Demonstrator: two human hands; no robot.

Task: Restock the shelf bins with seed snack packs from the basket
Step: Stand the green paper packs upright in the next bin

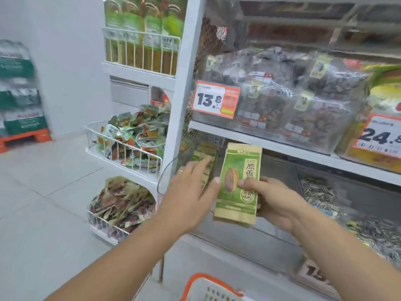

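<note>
A green and tan seed snack pack (237, 185) stands upright in front of a clear shelf bin (249, 240) on the lower shelf. My right hand (273, 200) grips its right edge, thumb across the front. My left hand (191, 192) has its thumb against the pack's left edge, while its spread fingers rest on similar green packs (202, 161) standing inside the bin. The white basket with an orange rim (208, 287) shows at the bottom edge, its contents hidden.
Above, clear bins hold dark seed bags (282, 92) behind price tags 13.8 (214, 101) and 24.8 (378, 135). To the right is a bin of striped seeds (368, 224). Wire baskets of snack packets (132, 137) hang on the shelf's left end. Sacks sit on an orange pallet (21, 135).
</note>
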